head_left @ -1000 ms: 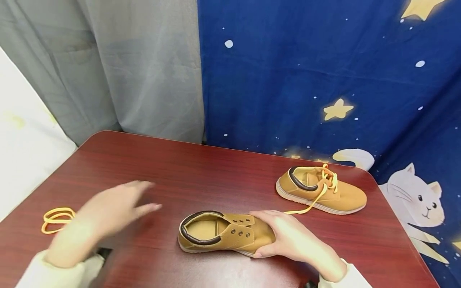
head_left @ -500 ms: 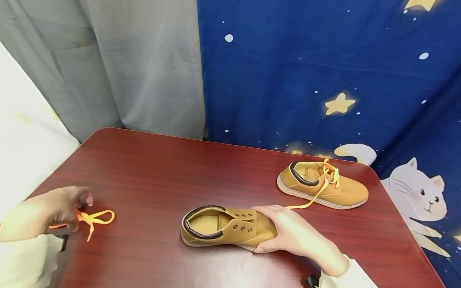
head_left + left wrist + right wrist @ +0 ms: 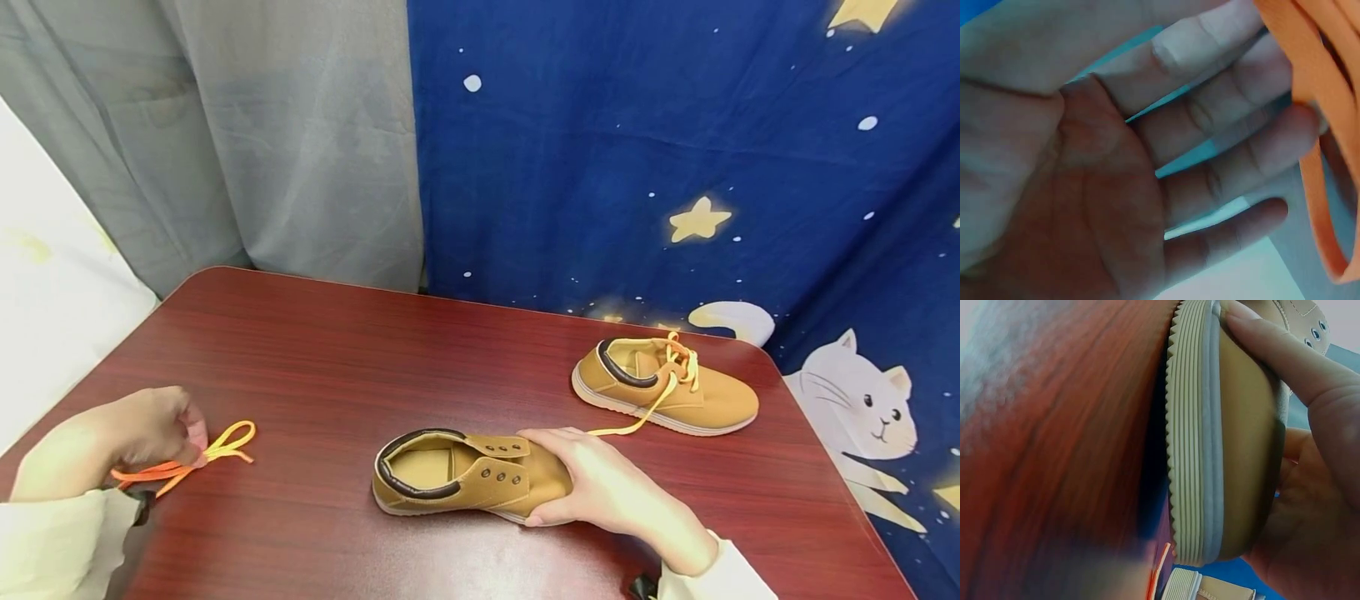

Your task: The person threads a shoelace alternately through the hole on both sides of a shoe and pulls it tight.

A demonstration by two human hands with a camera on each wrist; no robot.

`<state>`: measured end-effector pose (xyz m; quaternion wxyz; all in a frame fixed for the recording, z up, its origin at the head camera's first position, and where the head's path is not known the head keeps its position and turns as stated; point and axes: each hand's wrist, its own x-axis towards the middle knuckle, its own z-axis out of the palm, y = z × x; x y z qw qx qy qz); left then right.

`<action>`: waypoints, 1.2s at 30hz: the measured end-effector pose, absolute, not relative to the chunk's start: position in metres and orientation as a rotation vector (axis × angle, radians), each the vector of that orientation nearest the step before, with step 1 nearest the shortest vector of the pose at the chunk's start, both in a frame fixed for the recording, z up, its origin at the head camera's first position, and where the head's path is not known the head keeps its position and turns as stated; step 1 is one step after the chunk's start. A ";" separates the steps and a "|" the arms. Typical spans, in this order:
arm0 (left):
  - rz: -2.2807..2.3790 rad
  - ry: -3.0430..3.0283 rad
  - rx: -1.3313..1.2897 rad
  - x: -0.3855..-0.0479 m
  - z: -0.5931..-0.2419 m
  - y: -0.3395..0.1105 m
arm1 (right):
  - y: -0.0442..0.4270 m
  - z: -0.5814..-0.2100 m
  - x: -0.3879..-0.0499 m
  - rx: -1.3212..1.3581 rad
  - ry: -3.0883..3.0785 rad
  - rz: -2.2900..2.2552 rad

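Observation:
A bundled yellow-orange shoelace is pinched in the fingertips of my left hand, at the left side of the table. In the left wrist view the orange lace hangs in loops by the fingertips. My right hand grips the toe of a tan shoe, thumb on the near side and fingers over the far side. The shoe stands upright with its eyelets unlaced and its toe to the right. Seen from the right wrist, the ribbed sole is next to the table surface; the palm partly hides the toe.
A second tan shoe, laced, stands at the back right, with one lace end trailing left towards my right hand. The dark red table ends at a grey curtain and a blue star-patterned curtain.
My left hand has moved left from beside the shoe's heel and picked up the shoelace, which now sits slightly further right. My right hand has stayed on the shoe.

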<state>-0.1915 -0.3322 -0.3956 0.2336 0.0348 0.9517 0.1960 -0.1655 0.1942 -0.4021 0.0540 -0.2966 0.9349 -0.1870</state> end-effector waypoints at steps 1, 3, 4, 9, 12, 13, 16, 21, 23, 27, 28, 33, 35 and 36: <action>0.558 2.610 0.107 -0.192 -0.395 -0.330 | 0.194 -0.402 -0.165 -0.898 2.840 -0.568; 0.578 2.625 0.157 -0.192 -0.392 -0.324 | 0.194 -0.403 -0.165 -0.897 2.838 -0.568; 0.577 2.641 0.194 -0.192 -0.392 -0.320 | 0.195 -0.403 -0.165 -0.896 2.839 -0.569; 0.600 2.686 0.317 -0.192 -0.387 -0.302 | 0.194 -0.403 -0.165 -0.898 2.839 -0.568; 0.641 2.678 0.366 -0.192 -0.383 -0.293 | 0.194 -0.403 -0.166 -0.898 2.838 -0.569; 0.650 2.678 0.389 -0.192 -0.382 -0.289 | 0.194 -0.403 -0.166 -0.898 2.837 -0.570; 0.684 2.686 0.461 -0.193 -0.377 -0.278 | 0.194 -0.403 -0.166 -0.898 2.835 -0.570; 0.731 2.692 0.575 -0.192 -0.372 -0.257 | 0.194 -0.403 -0.166 -0.896 2.833 -0.571; 0.754 2.680 0.601 -0.191 -0.371 -0.251 | 0.194 -0.403 -0.166 -0.890 2.835 -0.571; 0.780 2.654 0.614 -0.191 -0.370 -0.244 | 0.194 -0.403 -0.166 -0.887 2.836 -0.570; 0.767 2.666 0.627 -0.191 -0.370 -0.244 | 0.194 -0.403 -0.166 -0.887 2.836 -0.571; 0.710 2.803 0.683 -0.191 -0.366 -0.242 | 0.194 -0.404 -0.166 -0.894 2.838 -0.579; 0.745 2.856 0.683 -0.189 -0.362 -0.240 | 0.193 -0.404 -0.166 -0.888 2.836 -0.577; 0.775 2.877 0.672 -0.188 -0.361 -0.239 | 0.193 -0.404 -0.166 -0.885 2.834 -0.577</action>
